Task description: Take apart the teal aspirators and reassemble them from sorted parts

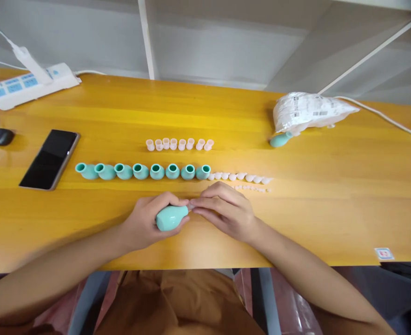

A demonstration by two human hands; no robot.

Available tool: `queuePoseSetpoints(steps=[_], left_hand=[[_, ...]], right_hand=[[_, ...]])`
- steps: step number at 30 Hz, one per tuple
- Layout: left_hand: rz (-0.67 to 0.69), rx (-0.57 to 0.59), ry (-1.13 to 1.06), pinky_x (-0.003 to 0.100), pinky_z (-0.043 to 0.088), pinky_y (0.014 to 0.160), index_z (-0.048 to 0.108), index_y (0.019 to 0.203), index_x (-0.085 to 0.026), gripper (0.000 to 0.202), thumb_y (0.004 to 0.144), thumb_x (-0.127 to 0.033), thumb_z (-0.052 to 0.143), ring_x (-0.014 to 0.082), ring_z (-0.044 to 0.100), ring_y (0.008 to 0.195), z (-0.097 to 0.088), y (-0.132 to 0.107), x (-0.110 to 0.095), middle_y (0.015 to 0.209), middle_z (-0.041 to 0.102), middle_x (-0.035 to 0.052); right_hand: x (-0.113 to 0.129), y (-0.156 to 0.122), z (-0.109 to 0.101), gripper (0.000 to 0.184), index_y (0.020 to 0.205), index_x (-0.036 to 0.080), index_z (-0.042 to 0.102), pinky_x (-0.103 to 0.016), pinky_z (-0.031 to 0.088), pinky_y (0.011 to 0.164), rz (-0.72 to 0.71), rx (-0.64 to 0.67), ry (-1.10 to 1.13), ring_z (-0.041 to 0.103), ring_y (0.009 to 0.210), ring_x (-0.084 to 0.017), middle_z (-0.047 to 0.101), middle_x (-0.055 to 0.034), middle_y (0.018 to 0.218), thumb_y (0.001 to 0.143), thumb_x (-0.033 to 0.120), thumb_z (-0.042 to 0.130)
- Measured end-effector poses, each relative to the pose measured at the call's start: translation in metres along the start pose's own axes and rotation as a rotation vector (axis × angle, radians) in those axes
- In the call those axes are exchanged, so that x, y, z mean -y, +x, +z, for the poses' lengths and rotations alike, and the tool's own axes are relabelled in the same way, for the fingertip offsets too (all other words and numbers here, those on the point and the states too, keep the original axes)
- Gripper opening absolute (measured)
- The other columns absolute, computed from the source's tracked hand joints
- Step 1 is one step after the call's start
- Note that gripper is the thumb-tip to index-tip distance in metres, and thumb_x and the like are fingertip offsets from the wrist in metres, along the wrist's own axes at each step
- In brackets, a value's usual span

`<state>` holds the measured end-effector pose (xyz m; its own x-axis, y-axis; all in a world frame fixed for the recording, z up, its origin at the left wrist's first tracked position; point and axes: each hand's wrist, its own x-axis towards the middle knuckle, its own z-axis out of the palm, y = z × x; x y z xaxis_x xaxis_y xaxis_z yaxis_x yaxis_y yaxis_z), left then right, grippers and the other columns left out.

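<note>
Head view: one wood-grained desk [306, 214], yellow-brown, glossy, spanned the frame. Behind it, grey panels [226, 51] with a white upright divider [146, 39]. Upper left: white power strip [61, 80], cables attached. Left: dark-screened phone [48, 160], lying flat. Upper right: white plastic bag [305, 111], a teal bulb [278, 140] partly beneath it. Below the desk edge: brown clothing [177, 302].

Markings: dark print on the bag, blue patches on the power strip, red print on a small blue-edged sticker [384, 253] at lower right; all too small to read.

Centre: eight pale cups [182, 145] in a row; below them, eight teal bulbs [157, 174], mouths facing up and towards the viewer; to their right, rows of white pieces [232, 177] and tiny beads [250, 188].

Principal item: held teal bulb [171, 218], lower centre, above the desk's near part. Broad faceted end pointed left, neck right; long axis near-horizontal, rising slightly rightward. Left hand [139, 225]: curled around the bulb. Right hand [229, 214]: fingertips nearly together, pinching a small translucent piece [190, 205] at the neck.
</note>
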<state>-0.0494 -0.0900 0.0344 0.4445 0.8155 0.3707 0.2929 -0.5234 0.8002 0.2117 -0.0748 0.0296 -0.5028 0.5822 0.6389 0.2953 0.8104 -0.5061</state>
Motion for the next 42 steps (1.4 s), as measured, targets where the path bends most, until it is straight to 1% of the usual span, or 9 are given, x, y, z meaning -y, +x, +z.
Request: queuePoseSetpoints(steps=[6, 12, 17, 20, 23, 29, 34, 39, 42], left_hand=[[-0.051, 0.034, 0.017, 0.022, 0.065, 0.074, 0.067, 0.112, -0.024, 0.022, 0.098, -0.023, 0.083, 0.0149, 0.084, 0.081, 0.001, -0.002, 0.0, 0.105, 0.088, 0.0012], [-0.003, 0.076, 0.061, 0.025, 0.066, 0.078, 0.068, 0.116, -0.025, 0.02, 0.1, -0.025, 0.082, 0.0167, 0.085, 0.085, 0.005, -0.007, 0.004, 0.106, 0.087, 0.0011], [-0.054, 0.113, 0.065, 0.026, 0.066, 0.081, 0.067, 0.115, -0.025, 0.018, 0.102, -0.025, 0.08, 0.0176, 0.085, 0.09, 0.005, -0.007, 0.003, 0.109, 0.087, 0.0007], [-0.056, 0.106, 0.052, 0.026, 0.066, 0.08, 0.068, 0.116, -0.025, 0.017, 0.102, -0.024, 0.079, 0.0175, 0.085, 0.089, 0.004, -0.006, 0.002, 0.108, 0.087, 0.0007], [-0.079, 0.084, 0.039, 0.027, 0.066, 0.076, 0.068, 0.114, -0.025, 0.016, 0.102, -0.028, 0.079, 0.0184, 0.085, 0.085, 0.002, -0.004, 0.001, 0.106, 0.087, 0.0017], [-0.125, 0.042, 0.027, 0.024, 0.063, 0.071, 0.066, 0.112, -0.025, 0.02, 0.1, -0.03, 0.081, 0.0158, 0.082, 0.08, 0.001, -0.003, -0.003, 0.106, 0.088, 0.0014], [-0.153, 0.034, 0.03, 0.021, 0.058, 0.065, 0.067, 0.11, -0.024, 0.019, 0.099, -0.03, 0.082, 0.0113, 0.073, 0.067, 0.0, -0.002, -0.005, 0.09, 0.083, -0.0033], [-0.239, 0.031, -0.072, 0.023, 0.059, 0.066, 0.066, 0.108, -0.024, 0.02, 0.098, -0.032, 0.082, 0.0133, 0.076, 0.07, 0.001, -0.001, -0.009, 0.087, 0.083, -0.0034], [-0.285, 0.032, -0.114, 0.026, 0.061, 0.068, 0.067, 0.109, -0.024, 0.02, 0.098, -0.034, 0.081, 0.0164, 0.08, 0.074, 0.003, -0.001, -0.01, 0.087, 0.084, -0.0015]], right_hand=[[0.001, 0.001, 0.0, 0.03, 0.129, 0.023, 0.076, -0.037, 0.066, 0.079, 0.022, -0.006, 0.049, 0.073, 0.09, -0.02, 0.076, -0.008, 0.104, 0.102, 0.01, 0.079], [-0.001, 0.004, -0.003, 0.017, 0.119, 0.021, 0.075, -0.033, 0.065, 0.079, 0.123, 0.109, 0.197, 0.074, 0.092, -0.019, 0.075, -0.0082, 0.104, 0.104, 0.013, 0.077], [-0.002, 0.002, -0.004, 0.014, 0.117, 0.02, 0.075, -0.032, 0.065, 0.078, 0.126, 0.127, 0.222, 0.074, 0.091, -0.018, 0.075, -0.0078, 0.103, 0.104, 0.014, 0.077], [-0.002, 0.002, -0.002, 0.019, 0.122, 0.022, 0.074, -0.033, 0.067, 0.08, 0.127, 0.107, 0.21, 0.074, 0.092, -0.018, 0.076, -0.0074, 0.104, 0.105, 0.014, 0.077], [-0.002, 0.001, 0.0, 0.031, 0.134, 0.023, 0.073, -0.035, 0.069, 0.083, 0.114, 0.063, 0.177, 0.077, 0.097, -0.02, 0.078, -0.0088, 0.108, 0.105, 0.013, 0.077], [-0.001, -0.003, 0.003, 0.043, 0.144, 0.025, 0.073, -0.035, 0.07, 0.081, 0.018, -0.006, 0.044, 0.078, 0.093, -0.02, 0.078, -0.0088, 0.11, 0.105, 0.008, 0.075], [0.0, -0.005, 0.005, 0.059, 0.159, 0.027, 0.064, -0.037, 0.071, 0.084, 0.021, 0.017, 0.032, 0.079, 0.099, -0.022, 0.079, -0.0093, 0.114, 0.105, 0.006, 0.072], [0.003, -0.005, 0.006, 0.05, 0.149, 0.023, 0.07, -0.034, 0.07, 0.079, 0.022, -0.009, 0.022, 0.078, 0.095, -0.02, 0.078, -0.0093, 0.11, 0.103, 0.005, 0.075], [0.005, -0.004, 0.006, 0.048, 0.147, 0.025, 0.07, -0.034, 0.071, 0.079, 0.03, -0.017, 0.015, 0.079, 0.094, -0.02, 0.079, -0.0088, 0.111, 0.103, 0.006, 0.075]])
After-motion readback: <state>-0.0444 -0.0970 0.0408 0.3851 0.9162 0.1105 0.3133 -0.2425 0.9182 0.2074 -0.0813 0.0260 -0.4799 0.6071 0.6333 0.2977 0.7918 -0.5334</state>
